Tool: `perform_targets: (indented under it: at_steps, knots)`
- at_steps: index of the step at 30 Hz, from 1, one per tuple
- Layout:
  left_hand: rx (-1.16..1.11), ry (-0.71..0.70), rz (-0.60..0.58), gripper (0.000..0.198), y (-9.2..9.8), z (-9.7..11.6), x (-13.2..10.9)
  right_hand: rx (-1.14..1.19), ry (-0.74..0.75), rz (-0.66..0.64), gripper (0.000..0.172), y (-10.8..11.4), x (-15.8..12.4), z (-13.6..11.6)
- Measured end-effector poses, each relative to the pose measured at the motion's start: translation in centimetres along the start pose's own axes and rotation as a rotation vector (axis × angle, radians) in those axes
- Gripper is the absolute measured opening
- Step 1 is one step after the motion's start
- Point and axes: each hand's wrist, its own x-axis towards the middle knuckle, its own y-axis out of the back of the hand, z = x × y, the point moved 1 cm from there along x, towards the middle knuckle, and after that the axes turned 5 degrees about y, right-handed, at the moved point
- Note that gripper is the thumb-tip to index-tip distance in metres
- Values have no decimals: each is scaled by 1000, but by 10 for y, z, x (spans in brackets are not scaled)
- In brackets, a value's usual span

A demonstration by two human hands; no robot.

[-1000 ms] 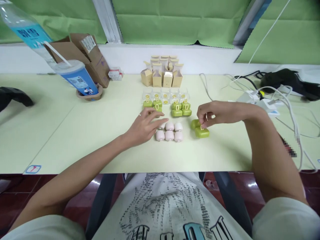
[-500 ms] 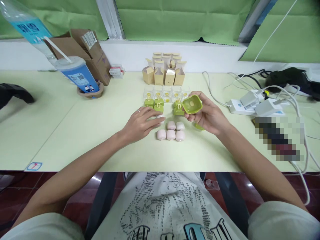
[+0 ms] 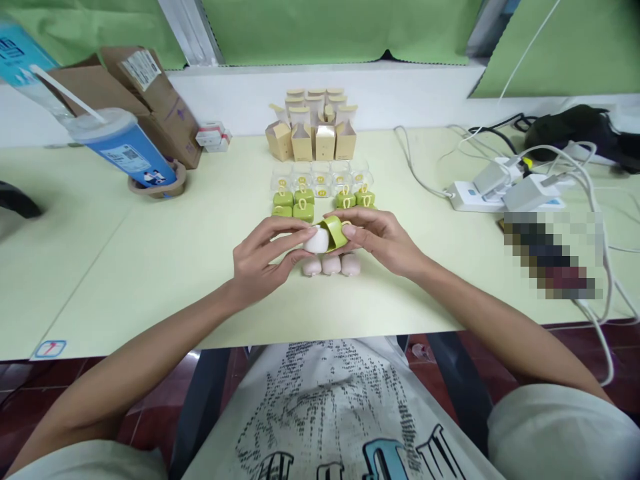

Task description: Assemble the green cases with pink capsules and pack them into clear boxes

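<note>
My left hand pinches a pale pink rounded case above the table. My right hand grips a green cover tilted on its side, its hollow facing the pink case and touching it. Just below the hands lie three more pink cases in a row. Behind the hands stand green covers with yellow loops in two groups, then a row of clear small boxes, then tan cardboard boxes.
A blue cup with a straw leans at the back left beside a brown carton. A white power strip with plugs and cables lies at the right. The table's front edge runs just above my lap.
My right hand brought the green cover down and left from over the green group. My left hand picked up a pink case from the table. The two now meet between my hands.
</note>
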Motion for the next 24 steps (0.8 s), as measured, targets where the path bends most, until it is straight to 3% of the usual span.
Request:
perform_targets:
  at_steps: [7,12,17,24]
  knots:
    - [76,13,-25,24,2,1,0,-90,62,-17,36,-1,-3,0]
    - [11,-146,54,38,4,6,4,-137,109,-1,35,-3,-6,2]
    - [-46,-263,183,36,-2,4,5,-134,152,3,39,-7,-8,3]
    - [-62,-293,168,38,-1,5,4,-67,109,-17,38,-11,-8,4]
